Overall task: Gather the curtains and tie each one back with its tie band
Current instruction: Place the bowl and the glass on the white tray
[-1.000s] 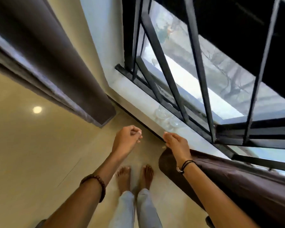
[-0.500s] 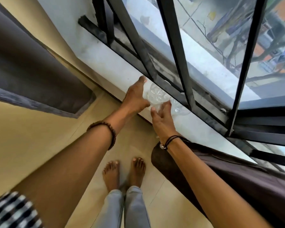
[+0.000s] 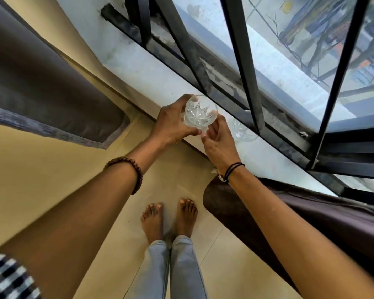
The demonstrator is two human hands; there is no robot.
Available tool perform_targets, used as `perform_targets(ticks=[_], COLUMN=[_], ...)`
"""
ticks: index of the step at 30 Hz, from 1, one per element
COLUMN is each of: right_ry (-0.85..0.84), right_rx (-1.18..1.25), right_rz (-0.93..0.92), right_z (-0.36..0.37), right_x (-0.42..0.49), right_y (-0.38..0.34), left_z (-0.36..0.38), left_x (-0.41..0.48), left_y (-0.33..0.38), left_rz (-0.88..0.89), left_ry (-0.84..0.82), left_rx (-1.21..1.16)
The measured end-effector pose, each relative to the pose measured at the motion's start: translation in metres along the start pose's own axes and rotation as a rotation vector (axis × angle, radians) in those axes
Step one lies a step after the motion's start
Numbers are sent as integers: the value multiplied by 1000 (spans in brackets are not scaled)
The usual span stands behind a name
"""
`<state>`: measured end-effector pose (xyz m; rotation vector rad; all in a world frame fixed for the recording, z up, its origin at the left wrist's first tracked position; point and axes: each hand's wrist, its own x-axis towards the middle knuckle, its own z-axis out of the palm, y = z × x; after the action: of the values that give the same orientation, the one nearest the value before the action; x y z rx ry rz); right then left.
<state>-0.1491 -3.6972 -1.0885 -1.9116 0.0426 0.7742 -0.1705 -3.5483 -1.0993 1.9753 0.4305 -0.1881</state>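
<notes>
A grey-brown curtain (image 3: 41, 83) hangs at the left, its hem above the floor. A dark brown curtain (image 3: 311, 221) hangs at the right, under my right forearm. Between them, both hands hold a clear cut-glass tumbler (image 3: 200, 112) just above the white window sill (image 3: 143, 70). My left hand (image 3: 171, 124) wraps its fingers round the glass from the left. My right hand (image 3: 219, 139) holds its lower right side with thumb and fingers. No tie band is visible.
A second clear glass (image 3: 242, 131) stands on the sill right of my right hand. Black window bars (image 3: 244, 61) rise behind the sill. My bare feet (image 3: 168, 216) stand on the beige tiled floor below.
Both hands went from hanging free in front of the sill to reaching the glass, and now they have lifted it slightly off the sill. The view has tilted closer to the window.
</notes>
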Motion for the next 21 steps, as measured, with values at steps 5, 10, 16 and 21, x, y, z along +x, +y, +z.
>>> perform_targets(ticks=[5, 10, 16, 21], right_ry=[-92, -114, -115, -140], right_rx=[27, 152, 261, 263], right_rz=[37, 107, 122, 89], right_z=[-3, -15, -33, -49], right_x=[-48, -121, -218, -295], right_y=[-13, -53, -113, -151], left_z=[-10, -29, -48, -55], left_x=[-71, -156, -244, -317], left_y=[13, 55, 127, 181], left_rz=[-104, -157, -150, -125], left_ry=[89, 174, 266, 385], left_rx=[-102, -129, -155, -164])
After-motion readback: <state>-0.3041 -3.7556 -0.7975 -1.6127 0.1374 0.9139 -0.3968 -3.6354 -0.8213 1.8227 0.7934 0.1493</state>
